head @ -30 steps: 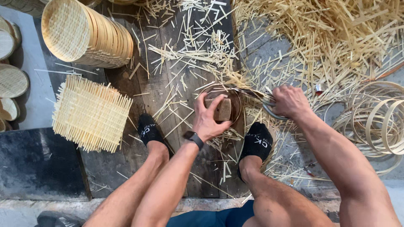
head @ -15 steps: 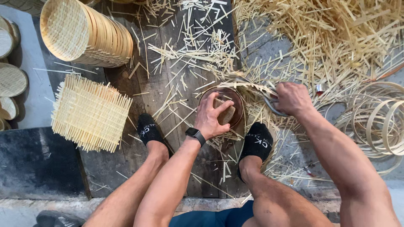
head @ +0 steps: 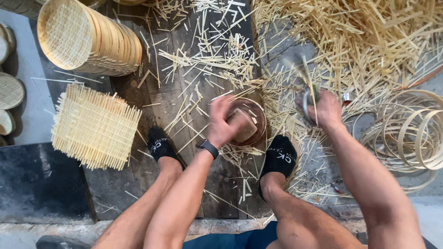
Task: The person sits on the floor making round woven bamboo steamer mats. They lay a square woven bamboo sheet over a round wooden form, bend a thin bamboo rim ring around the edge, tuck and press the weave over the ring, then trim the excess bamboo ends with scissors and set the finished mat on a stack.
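Left hand (head: 221, 125) clamped on wood block (head: 243, 125) inside round hoop (head: 256, 115) between feet; right hand (head: 325, 109) right of hoop, gripping blurred tool (head: 307, 94), perhaps shears; stacked trays (head: 90, 39) far left finished, square mats (head: 92, 125) left untrimmed

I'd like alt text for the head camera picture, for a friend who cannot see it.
Seen from above, a seated person's left hand presses a small wooden block into a round brown wooden mould between their black-socked feet, while the right hand lifts a blurred metal tool. Around them lie loose bamboo strips, a square woven bamboo mat and stacked round woven trays.
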{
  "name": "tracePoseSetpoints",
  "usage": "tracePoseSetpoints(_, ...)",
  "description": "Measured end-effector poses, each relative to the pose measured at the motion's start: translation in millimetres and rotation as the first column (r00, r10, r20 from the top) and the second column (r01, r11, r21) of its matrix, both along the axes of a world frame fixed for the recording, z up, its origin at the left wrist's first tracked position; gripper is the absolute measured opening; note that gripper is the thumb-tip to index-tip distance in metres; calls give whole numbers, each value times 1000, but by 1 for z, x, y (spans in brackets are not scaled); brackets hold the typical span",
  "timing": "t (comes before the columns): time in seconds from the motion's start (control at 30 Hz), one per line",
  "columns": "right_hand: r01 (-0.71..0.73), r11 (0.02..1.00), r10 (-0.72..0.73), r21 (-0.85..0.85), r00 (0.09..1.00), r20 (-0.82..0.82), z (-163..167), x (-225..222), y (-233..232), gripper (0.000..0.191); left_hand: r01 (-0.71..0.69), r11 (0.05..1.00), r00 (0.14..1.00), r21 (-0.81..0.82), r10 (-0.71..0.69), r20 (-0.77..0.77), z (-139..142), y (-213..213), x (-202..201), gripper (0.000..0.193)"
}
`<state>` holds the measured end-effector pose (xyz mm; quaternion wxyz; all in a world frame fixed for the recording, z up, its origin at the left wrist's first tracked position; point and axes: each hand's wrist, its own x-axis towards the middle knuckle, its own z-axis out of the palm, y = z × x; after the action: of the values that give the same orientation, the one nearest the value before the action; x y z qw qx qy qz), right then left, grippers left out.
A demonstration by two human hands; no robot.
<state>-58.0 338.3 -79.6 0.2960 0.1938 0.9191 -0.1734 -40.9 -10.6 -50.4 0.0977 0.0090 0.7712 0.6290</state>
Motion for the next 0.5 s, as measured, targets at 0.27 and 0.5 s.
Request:
tracePoseSetpoints(0.27, -102, 964, 189, 245, 913, -363, -36, 53, 3, 71, -231, 855, 756, -464, 458, 468, -51, 2, -27, 46)
tracePoseSetpoints(0.5, 202, 664, -260, -720, 965, 30, -1, 36, -75, 35, -329, 935, 787, -137, 351, 508, -57, 42, -26, 31)
